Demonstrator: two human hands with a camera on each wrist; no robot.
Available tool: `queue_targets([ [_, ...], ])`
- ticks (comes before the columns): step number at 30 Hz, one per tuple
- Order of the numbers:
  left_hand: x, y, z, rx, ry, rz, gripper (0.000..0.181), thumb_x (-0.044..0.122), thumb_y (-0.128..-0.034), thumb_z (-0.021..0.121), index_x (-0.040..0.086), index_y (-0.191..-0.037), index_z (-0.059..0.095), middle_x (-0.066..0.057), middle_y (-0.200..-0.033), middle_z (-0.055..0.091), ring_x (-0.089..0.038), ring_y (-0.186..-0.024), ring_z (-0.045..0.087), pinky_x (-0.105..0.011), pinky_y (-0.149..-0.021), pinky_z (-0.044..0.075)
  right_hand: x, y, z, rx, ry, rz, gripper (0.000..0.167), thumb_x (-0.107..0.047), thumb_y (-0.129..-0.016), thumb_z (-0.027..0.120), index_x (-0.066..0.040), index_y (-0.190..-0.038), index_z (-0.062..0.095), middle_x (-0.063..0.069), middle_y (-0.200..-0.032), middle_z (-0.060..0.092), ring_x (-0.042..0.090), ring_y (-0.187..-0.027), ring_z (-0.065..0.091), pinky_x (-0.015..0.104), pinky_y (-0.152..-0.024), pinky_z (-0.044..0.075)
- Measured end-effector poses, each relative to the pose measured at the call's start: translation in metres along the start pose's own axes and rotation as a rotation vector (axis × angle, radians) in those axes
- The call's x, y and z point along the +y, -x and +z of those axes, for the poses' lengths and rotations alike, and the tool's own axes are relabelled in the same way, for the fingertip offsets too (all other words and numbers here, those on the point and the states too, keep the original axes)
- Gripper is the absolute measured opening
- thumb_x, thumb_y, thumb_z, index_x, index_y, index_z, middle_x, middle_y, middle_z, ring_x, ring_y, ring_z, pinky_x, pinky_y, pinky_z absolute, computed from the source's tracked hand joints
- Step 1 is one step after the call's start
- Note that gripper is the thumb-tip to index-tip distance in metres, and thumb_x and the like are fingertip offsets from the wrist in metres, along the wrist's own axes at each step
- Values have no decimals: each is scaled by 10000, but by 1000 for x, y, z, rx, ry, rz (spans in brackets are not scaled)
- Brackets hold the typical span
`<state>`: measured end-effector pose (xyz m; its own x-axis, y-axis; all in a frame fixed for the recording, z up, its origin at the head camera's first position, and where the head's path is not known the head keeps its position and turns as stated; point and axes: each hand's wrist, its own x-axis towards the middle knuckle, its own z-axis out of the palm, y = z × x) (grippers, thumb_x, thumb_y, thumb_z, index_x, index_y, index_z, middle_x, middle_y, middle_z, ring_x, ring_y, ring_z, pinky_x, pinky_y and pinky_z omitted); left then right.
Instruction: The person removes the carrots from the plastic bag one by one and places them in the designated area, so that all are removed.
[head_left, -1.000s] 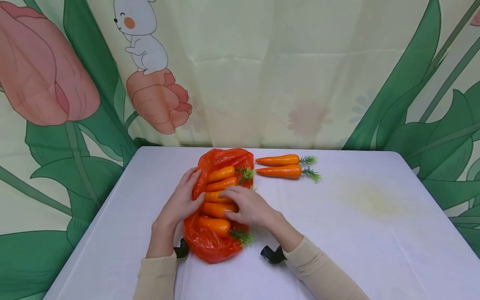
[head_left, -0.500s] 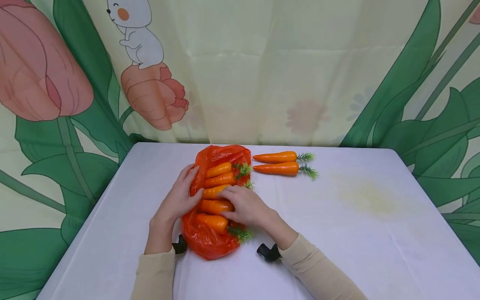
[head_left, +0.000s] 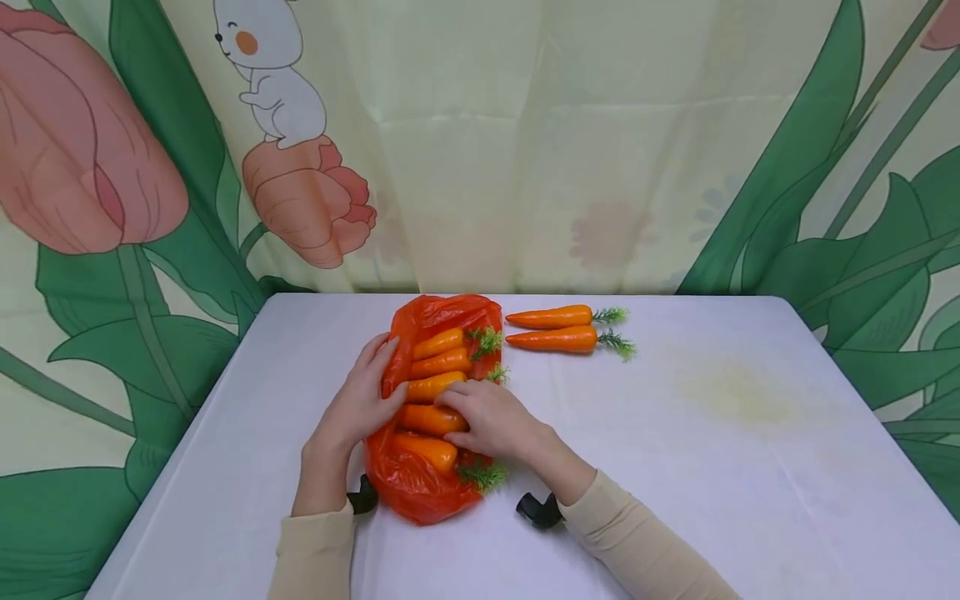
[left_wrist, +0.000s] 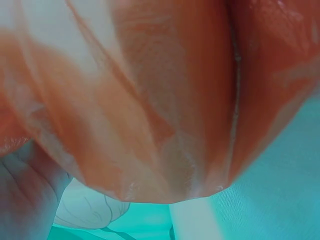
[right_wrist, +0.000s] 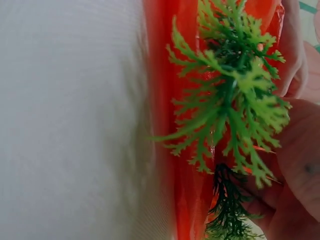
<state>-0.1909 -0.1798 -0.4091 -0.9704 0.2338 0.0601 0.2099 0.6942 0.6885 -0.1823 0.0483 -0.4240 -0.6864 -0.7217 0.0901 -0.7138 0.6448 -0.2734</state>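
A red plastic bag (head_left: 423, 504) lies on the table with several orange carrots in a column in its mouth, leafy tops to the right. My left hand (head_left: 356, 400) holds the bag's left rim, thumb inside near the third carrot (head_left: 435, 387). My right hand (head_left: 498, 418) reaches in from the right and grips the fourth carrot (head_left: 429, 418) between fingers and thumb. Close up in the left wrist view, the bag's film (left_wrist: 145, 100) hides most of the left hand. Green carrot leaves (right_wrist: 227, 95) partly cover the right hand (right_wrist: 297, 155) in the right wrist view.
Two carrots (head_left: 551, 317) lie side by side right of the bag, near the table's back edge. A white cloth covers the table (head_left: 675, 467). Behind it hangs a printed curtain (head_left: 480, 167). Black camera mounts (head_left: 540, 510) show at both wrists.
My right hand's fingers have slid slightly toward me, from the third carrot onto the fourth, uncovering more of the third. My left hand stays at the bag's rim. The head view has shifted slightly.
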Motion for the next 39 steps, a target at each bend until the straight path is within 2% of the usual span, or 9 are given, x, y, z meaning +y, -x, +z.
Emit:
queue_targets([
  [8, 1, 3, 1, 12, -6, 15, 731, 142, -940, 654, 86, -1583, 311, -117, -1625, 204, -361, -1396, 362, -567, -1069, 402, -2, 1, 3, 32, 21, -21, 454, -299, -882, 799, -107, -1270, 662, 37, -1217, 653, 220, -1055, 614, 367, -957, 510],
  [20, 0, 4, 2, 13, -11, 3, 744, 143, -942, 659, 115, -1592, 298, -96, -1627, 207, -346, -1399, 358, -568, -1072, 398, -2, 1, 4, 28, 19, -23, 454, -273, -889, 791, -88, -1282, 659, 47, -1235, 644, 225, -1088, 602, 375, -979, 499],
  [27, -1, 5, 2, 20, -36, 27, 726, 141, -946, 650, 78, -1584, 310, -114, -1622, 213, -356, -1398, 359, -574, -1099, 365, -3, -1, 5, 24, 36, -31, 439, -253, -890, 786, -80, -1274, 662, 45, -1229, 657, 230, -1122, 594, 386, -1011, 468],
  [32, 0, 7, 0, 15, -45, 27, 727, 137, -946, 649, 77, -1585, 309, -117, -1623, 210, -359, -1390, 372, -572, -1083, 384, -3, -1, 5, 26, 45, -34, 441, -244, -890, 782, -74, -1276, 655, 54, -1228, 663, 237, -1130, 592, 387, -1027, 460],
  [39, -1, 8, -1, 17, -56, 35, 717, 131, -942, 652, 75, -1578, 325, -131, -1616, 220, -370, -1375, 388, -568, -1070, 400, 0, 0, -1, 18, 12, -28, 464, -228, -897, 775, -71, -1310, 635, 56, -1261, 653, 243, -1159, 584, 403, -1058, 445],
])
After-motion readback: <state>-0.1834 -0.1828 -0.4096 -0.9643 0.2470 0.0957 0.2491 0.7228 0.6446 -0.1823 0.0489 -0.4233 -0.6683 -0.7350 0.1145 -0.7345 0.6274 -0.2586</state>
